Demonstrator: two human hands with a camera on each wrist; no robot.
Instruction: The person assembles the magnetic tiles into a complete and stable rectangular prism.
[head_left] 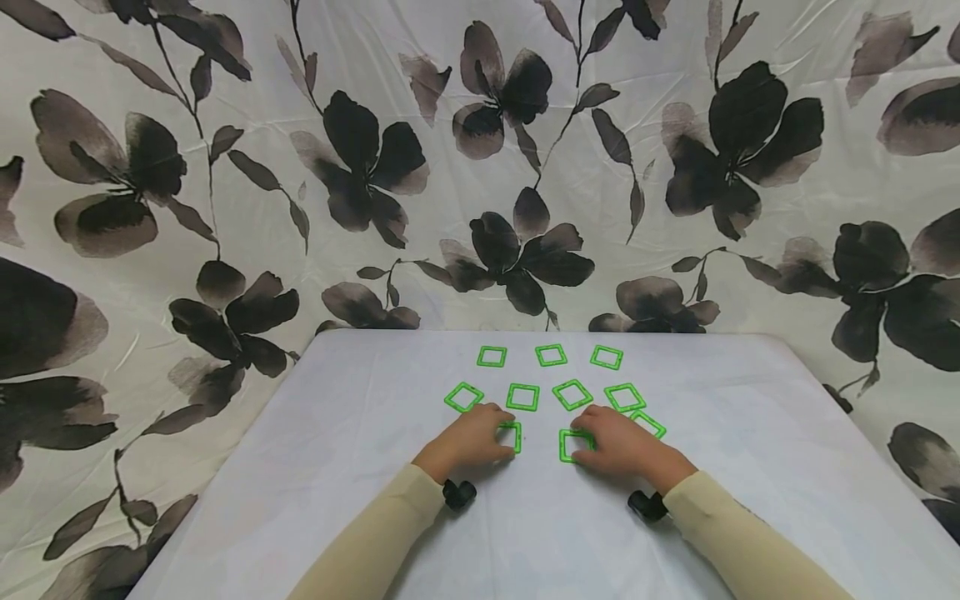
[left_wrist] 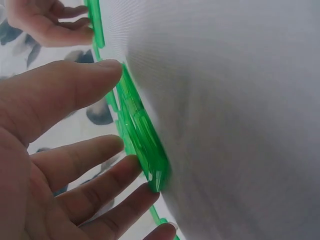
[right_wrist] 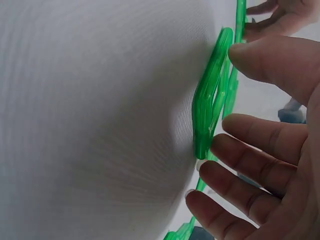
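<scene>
My left hand [head_left: 476,437] holds a translucent green square frame [head_left: 517,437] by its edges, the thumb at the near side and fingers at the far side. In the left wrist view this frame [left_wrist: 150,142] lies flat on the white cloth. My right hand [head_left: 618,442] spans another green square frame [head_left: 563,447] the same way, thumb and fingertips at opposite edges. The right wrist view has that frame [right_wrist: 202,115] flat on the cloth too. A further green frame [head_left: 654,423] shows partly behind the right hand. A small gap separates the two held frames.
Several more green square frames lie beyond the hands in two rough rows, among them a tilted one [head_left: 573,408] and a back-row one [head_left: 492,366]. White cloth covers the table [head_left: 300,467]. A floral curtain [head_left: 420,292] hangs behind its far edge.
</scene>
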